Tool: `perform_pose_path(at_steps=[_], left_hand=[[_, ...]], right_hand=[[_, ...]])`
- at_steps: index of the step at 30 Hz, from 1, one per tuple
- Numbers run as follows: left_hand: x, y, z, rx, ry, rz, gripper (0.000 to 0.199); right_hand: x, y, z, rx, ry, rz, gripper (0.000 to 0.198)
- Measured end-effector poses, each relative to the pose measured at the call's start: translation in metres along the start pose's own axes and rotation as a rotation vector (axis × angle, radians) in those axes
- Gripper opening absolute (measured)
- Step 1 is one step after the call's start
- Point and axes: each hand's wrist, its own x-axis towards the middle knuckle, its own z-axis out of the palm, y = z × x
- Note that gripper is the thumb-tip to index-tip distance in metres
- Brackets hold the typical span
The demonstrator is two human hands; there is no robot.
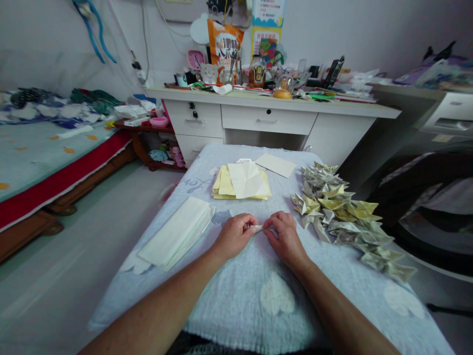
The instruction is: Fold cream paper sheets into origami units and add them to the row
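Observation:
Between my two hands is a small folded piece of paper (257, 227), mostly covered by the fingers. My left hand (236, 234) pinches its left end, and my right hand (285, 235) pinches the right end. Both sit low over the middle of the cloth-covered table (240, 301). Beyond them lies a stack of yellow paper sheets (223, 183) with a creased white sheet (249, 181) on top. To the left rests a pile of long white paper (177, 231). On the right, several folded paper pieces (343, 212) with pointed tips are heaped in a row.
A flat cream card (276, 164) lies at the table's far end. Behind stands a white desk (269, 121) crowded with a jar (257, 71), an orange snack bag (224, 47) and small items. A bed (55, 153) is at left, a washing machine (436, 207) at right.

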Motion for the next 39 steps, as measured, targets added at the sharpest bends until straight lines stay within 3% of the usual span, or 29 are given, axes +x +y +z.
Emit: perform_pose_path(at_steps=[13,19,22,27,39], left_hand=[[0.0002,-0.0018,-0.0006,-0.141,-0.040,-0.062,0.012],[-0.0006,0.0012,-0.0025,-0.134,-0.028,-0.052,0.012],[-0.0006,0.0040,-0.0040,-0.129,-0.017,-0.044,0.011],[-0.0008,0.0037,-0.0044,-0.105,-0.008,-0.025,0.009],[-0.0008,0.0031,-0.0036,-0.012,0.028,0.028,0.007]], right_hand=[[0.0011,-0.0033,-0.0016,-0.146,-0.005,-0.117,0.007],[0.0000,-0.0014,-0.0008,-0.010,0.003,-0.091,0.005],[-0.0009,0.0003,-0.0016,0.056,0.001,-0.096,0.014],[-0.0004,0.0029,-0.0004,0.032,-0.038,-0.173,0.011],[0.0004,0.0018,-0.0012,0.039,-0.045,-0.201,0.014]])
